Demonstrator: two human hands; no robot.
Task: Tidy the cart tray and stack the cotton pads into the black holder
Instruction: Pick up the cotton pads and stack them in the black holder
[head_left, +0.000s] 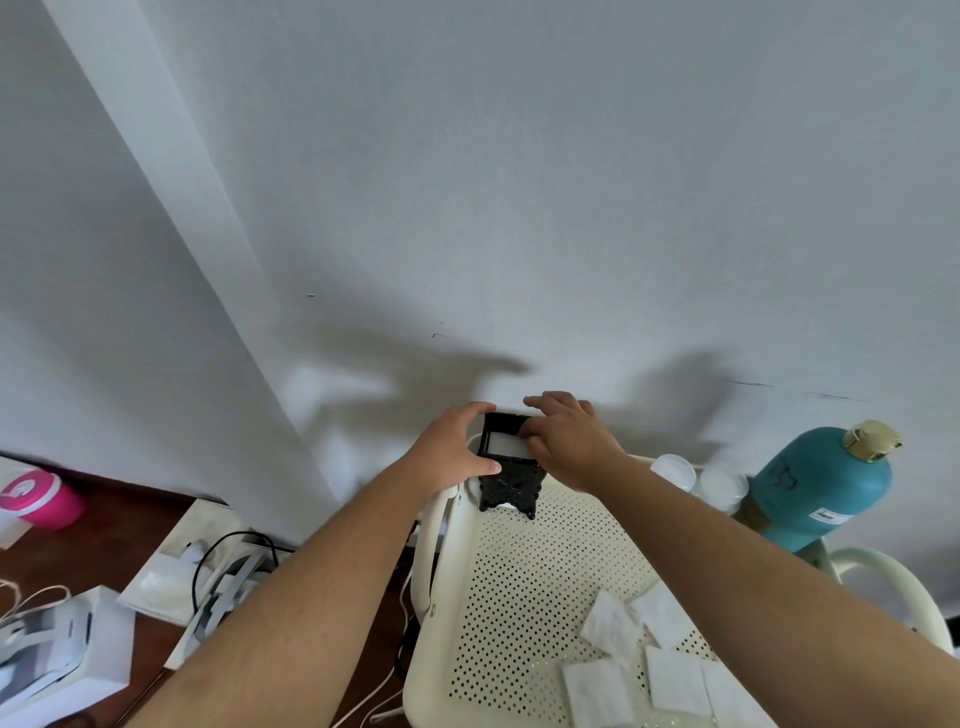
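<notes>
The black holder stands upright at the far left corner of the cream perforated cart tray. My left hand grips its left side. A white cotton pad lies in the holder's top opening, and the fingers of my right hand rest on the pad's right edge. Several loose square cotton pads lie scattered on the tray's near right part, partly hidden under my right forearm.
A teal bottle with a gold cap and two white jars stand at the tray's far right. Left of the cart, the wooden floor holds white boxes, cables and a pink cup. A white wall rises right behind the cart.
</notes>
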